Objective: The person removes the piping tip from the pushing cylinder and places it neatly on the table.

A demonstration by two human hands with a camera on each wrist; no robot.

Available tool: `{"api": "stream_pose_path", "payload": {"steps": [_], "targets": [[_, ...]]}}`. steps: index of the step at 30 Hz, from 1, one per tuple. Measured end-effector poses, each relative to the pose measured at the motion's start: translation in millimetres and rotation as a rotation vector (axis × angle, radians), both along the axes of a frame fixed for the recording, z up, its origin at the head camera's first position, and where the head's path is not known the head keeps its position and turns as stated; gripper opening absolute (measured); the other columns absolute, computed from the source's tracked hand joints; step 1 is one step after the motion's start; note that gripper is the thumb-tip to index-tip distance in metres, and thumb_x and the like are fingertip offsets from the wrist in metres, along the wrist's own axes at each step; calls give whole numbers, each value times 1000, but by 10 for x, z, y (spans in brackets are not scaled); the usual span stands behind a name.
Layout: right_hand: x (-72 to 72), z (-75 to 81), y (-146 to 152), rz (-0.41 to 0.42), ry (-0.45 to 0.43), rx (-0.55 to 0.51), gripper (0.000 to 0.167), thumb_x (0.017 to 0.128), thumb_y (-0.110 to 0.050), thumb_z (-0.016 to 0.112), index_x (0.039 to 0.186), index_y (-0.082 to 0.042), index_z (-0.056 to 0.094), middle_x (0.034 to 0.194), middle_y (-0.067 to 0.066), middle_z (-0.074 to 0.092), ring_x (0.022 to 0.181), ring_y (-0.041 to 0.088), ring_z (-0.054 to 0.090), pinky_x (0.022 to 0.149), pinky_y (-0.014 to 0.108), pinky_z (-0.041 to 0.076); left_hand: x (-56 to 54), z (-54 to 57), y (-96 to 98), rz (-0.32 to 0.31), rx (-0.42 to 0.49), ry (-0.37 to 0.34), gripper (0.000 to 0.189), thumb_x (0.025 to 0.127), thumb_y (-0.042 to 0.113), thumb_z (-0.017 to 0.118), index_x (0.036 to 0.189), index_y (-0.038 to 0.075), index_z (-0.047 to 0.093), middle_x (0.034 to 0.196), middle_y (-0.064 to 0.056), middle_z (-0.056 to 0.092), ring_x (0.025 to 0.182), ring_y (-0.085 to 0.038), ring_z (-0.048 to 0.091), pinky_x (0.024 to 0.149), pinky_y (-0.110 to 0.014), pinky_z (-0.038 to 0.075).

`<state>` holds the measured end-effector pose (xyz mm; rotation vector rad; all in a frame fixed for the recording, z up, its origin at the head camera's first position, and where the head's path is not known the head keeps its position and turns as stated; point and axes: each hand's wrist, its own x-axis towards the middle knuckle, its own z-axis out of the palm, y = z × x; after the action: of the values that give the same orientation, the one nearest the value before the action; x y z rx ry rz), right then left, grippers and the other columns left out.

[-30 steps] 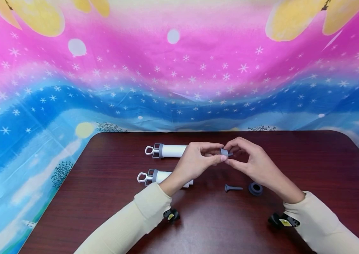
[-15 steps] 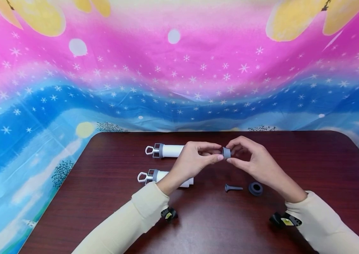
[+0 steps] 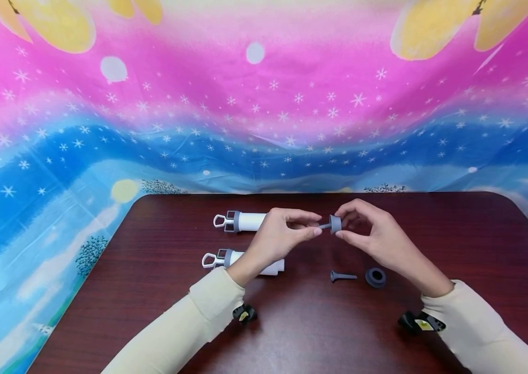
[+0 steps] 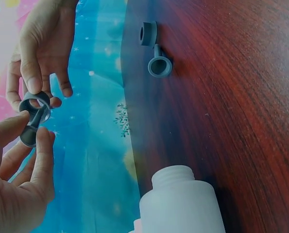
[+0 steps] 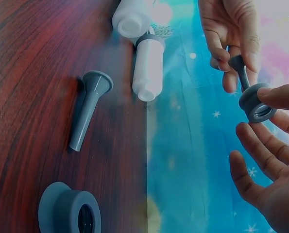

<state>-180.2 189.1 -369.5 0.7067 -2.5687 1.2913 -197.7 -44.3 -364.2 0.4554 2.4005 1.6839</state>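
Above the table, my left hand (image 3: 275,236) pinches a grey flared nozzle (image 5: 242,75) by its wide end, between thumb and fingertips. My right hand (image 3: 373,234) pinches a grey ring-shaped cap (image 3: 335,224) at its rim with thumb and fingers. The nozzle's narrow stem points right, at the cap's opening; how deep its tip reaches inside is hidden. On the table below lie a second flared nozzle (image 3: 344,276) and a second ring cap (image 3: 376,278). The left wrist view shows a white bottle-like cylinder (image 4: 180,204) with a threaded neck.
Two white cylinders lie on the dark wooden table (image 3: 310,332), the far one (image 3: 252,222) and the near one (image 3: 241,258). Each has a grey collar and a white loop handle at its left end. A patterned cloth (image 3: 264,104) hangs behind the table.
My left hand has drawn back leftward with the nozzle, and the cap has shifted slightly right with my right hand. The stem now shows left of the cap; earlier it poked out right.
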Motion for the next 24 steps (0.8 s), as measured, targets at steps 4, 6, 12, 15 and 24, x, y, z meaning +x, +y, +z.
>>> {"api": "stream_pose_path", "payload": {"steps": [4,6,12,15,24], "targets": [[-2,3,13,-2,4,1,28,92,-6,79,116,-14,68,99,-1,71,88,6,67,80,28,55,-4,7,-21,10,-28,20,23,91,19,84,114,20,83,106,3,81,84,-5,74,75,-24,58],[-7,-2,25,-8,4,10,28,92,-6,79,116,-14,68,99,-2,71,88,6,67,80,27,55,-6,14,-29,14,-46,34,22,91,19,83,113,22,83,108,4,81,85,-5,73,75,-24,57],[-26,-25,68,-38,1,43,28,93,-6,79,116,-15,67,99,-1,70,87,7,66,79,24,53,-26,35,-29,43,-116,67,20,91,21,83,110,27,84,113,8,80,98,-7,70,79,-28,57],[-37,-34,88,-47,6,46,28,93,-5,79,116,-14,67,99,-1,70,87,7,66,79,23,53,-44,47,-19,58,-154,74,19,92,22,83,109,30,84,114,10,79,110,-8,67,84,-31,57],[-88,-68,163,-71,-1,50,27,93,-5,78,118,-12,68,103,1,70,88,4,65,80,24,54,-126,58,89,55,-225,89,16,93,21,81,107,28,85,116,7,79,115,-10,67,88,-31,56]]}}
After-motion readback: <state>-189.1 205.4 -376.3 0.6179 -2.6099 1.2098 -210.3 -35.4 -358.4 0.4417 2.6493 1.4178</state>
